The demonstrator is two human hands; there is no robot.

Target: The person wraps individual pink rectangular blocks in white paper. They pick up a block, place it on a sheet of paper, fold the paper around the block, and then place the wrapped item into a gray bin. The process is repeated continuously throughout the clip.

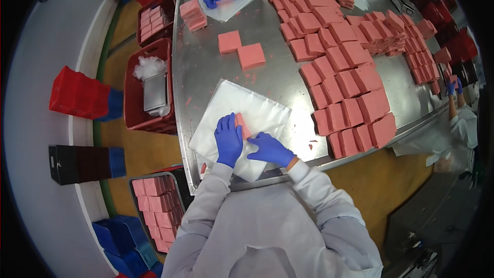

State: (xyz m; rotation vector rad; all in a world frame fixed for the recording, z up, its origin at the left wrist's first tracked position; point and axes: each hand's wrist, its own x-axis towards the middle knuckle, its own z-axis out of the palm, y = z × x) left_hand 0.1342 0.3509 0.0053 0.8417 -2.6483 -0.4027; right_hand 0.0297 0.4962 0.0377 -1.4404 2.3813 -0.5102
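Pink slab [242, 125] slants, long axis running far-left to near-right.

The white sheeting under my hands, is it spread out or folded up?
Mostly spread out: the white sheeting lies wide on the steel table, its corners showing.

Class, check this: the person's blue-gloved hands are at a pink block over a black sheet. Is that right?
Not quite: the head view shows a white sheet, not a black one. The blue-gloved left hand and right hand are indeed at the pink block over it.
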